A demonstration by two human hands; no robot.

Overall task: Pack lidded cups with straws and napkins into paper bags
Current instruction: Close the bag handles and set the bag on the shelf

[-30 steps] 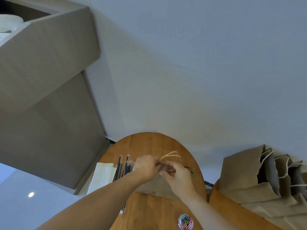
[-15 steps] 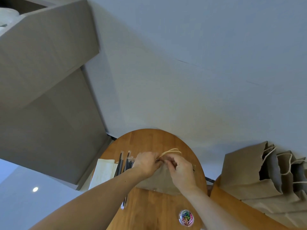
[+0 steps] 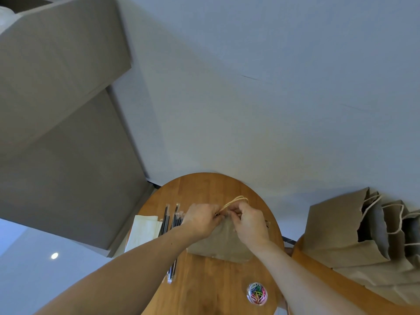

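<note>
a grey cabinet (image 3: 56, 114) fills the far left, against a pale wall. below it a rounded wooden counter (image 3: 204, 187) juts out. at the counter's left edge lies a flat stack of cream napkins (image 3: 144, 230), and just beside them to the right a row of black straws (image 3: 166, 220) in clear wrappers, lying lengthwise; some of them run under the person's left forearm.

next comes the left hand (image 3: 201, 220), knuckles up, its fingers curled in and pinching the top edge of a brown paper bag (image 3: 221, 245). the bag lies near the middle of the counter, between the two forearms, with its mouth pointing away from the person. its twisted paper handles (image 3: 236, 199) loop out past the fingertips. the right hand (image 3: 248, 223) meets the left at the same edge, fingers bent and gripping the bag's top just beside the handles. what is inside the bag cannot be seen.

nearer the person, under the right forearm, stands a small clear tub of coloured paper clips (image 3: 257, 293).

far right, on a second wooden surface (image 3: 318, 272), several more brown bags (image 3: 336, 235) lean together on their sides, mouths open and handles hanging.
</note>
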